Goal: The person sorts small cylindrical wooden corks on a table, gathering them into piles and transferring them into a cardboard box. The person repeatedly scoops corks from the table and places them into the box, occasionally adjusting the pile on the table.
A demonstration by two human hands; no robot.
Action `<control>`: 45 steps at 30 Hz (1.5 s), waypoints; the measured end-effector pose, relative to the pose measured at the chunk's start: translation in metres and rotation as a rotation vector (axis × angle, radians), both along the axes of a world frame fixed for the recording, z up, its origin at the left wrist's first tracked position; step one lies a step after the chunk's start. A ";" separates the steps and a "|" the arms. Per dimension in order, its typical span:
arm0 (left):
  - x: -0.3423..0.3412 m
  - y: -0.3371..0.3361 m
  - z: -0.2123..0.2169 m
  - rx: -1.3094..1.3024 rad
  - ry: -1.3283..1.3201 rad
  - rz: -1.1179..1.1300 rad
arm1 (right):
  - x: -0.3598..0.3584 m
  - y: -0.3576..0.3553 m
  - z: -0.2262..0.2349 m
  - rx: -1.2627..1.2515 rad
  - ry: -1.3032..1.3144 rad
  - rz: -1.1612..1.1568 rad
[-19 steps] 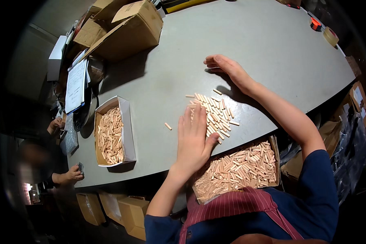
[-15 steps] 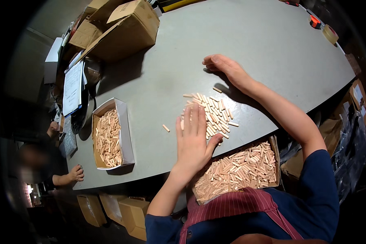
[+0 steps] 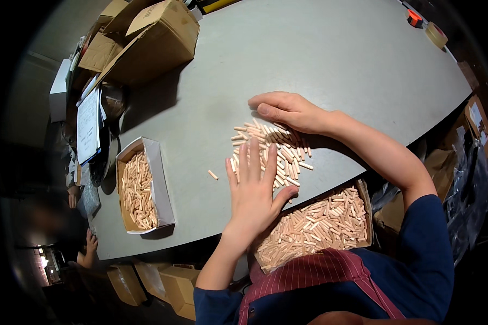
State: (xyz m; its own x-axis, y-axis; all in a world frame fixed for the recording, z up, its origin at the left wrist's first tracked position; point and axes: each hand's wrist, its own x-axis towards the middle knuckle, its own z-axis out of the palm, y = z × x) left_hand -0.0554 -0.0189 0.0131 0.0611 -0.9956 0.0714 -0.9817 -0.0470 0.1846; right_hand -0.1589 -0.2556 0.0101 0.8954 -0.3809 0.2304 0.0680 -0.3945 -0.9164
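Note:
A loose pile of short wooden dowels lies on the grey table near its front edge. My left hand rests over the near left part of the pile, palm down, fingers spread. Curved along the far side of the pile is my right hand, its fingers extended and the thumb apart, covering some dowels from view. Neither hand grips anything. One dowel lies by itself to the left. Against my apron, below the table edge, a big cardboard box is full of dowels.
A smaller white-sided box with dowels stands at the left. Behind it are a clipboard with papers and an opened cardboard carton. Tape rolls lie at the far right. Another person's hand is at the left table edge.
My right hand has come down toward me and left, onto the far edge of the pile. My left hand's fingers have spread wider. The view has shifted slightly.

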 end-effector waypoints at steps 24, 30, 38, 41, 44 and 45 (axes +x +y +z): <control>0.000 0.022 0.008 -0.051 0.048 0.002 | 0.002 -0.003 -0.002 0.010 0.008 -0.062; 0.002 0.018 0.010 -0.179 0.110 -0.010 | 0.003 -0.007 -0.006 -0.020 -0.032 -0.076; -0.019 -0.002 0.003 -0.173 -0.025 -0.083 | 0.006 -0.008 -0.011 -0.074 -0.095 -0.067; -0.010 0.000 0.005 -0.176 0.000 -0.047 | 0.004 -0.007 -0.008 -0.012 -0.082 -0.130; 0.009 0.007 0.013 -0.185 0.097 0.060 | 0.000 -0.008 -0.007 0.060 -0.070 -0.184; 0.015 0.013 0.014 -0.196 0.133 0.086 | 0.001 -0.009 -0.007 0.076 -0.075 -0.186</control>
State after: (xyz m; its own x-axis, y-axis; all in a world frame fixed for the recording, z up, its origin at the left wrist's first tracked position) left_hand -0.0399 -0.0057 0.0270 0.1663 -0.9543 0.2482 -0.9421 -0.0795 0.3257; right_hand -0.1582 -0.2644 0.0034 0.7896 -0.5566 0.2583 0.0695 -0.3370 -0.9389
